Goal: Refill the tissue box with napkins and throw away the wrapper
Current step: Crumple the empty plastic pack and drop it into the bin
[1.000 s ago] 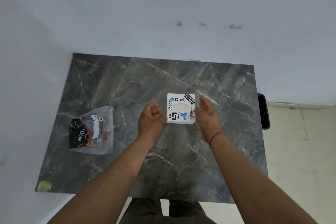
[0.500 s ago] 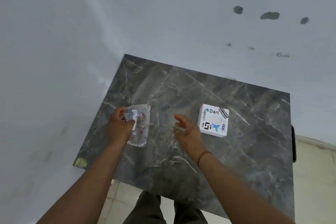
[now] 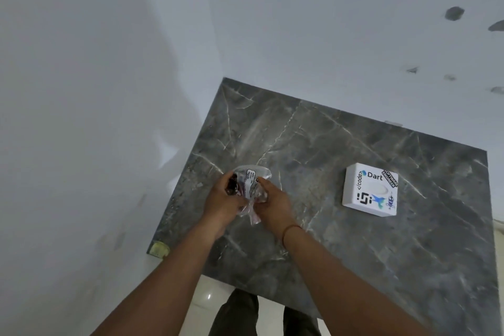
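Just past the near edge of the worktop point(image 3: 354, 267), above the dark marbled slab, both hands meet on the wrapper point(image 3: 252, 187). The left hand point(image 3: 222, 202) has its fingers point(image 3: 231, 181) curled around the printed, darker side of the clear plastic; the right hand point(image 3: 274, 203) pinches the other side, its fingers point(image 3: 261, 180) pressed into the film. Between them the wrapper is bunched and crumpled, a twisted tail of plastic hanging down below the fingers toward the person's wrists. It is lifted off the slab — held, not lying there.

To my eye this is the second half of the job: the wrapper looks empty and is being scrunched into a wad for throwing away. Whether the napkins are already inside the box I cannot see, though a pale oval shows at its opening.

Off to the right of the fingers and a little farther out, well apart from them, the tissue box point(image 3: 371, 191) sits flat on the slab — white, square, covered in stickers, untouched by either hand. Beyond the fingers lies bare marble, then the white wall point(image 3: 327, 35).

No bin is in sight, so the next move calls for keeping the wad closed in one hand, turning away from the worktop, and finding somewhere to drop it.
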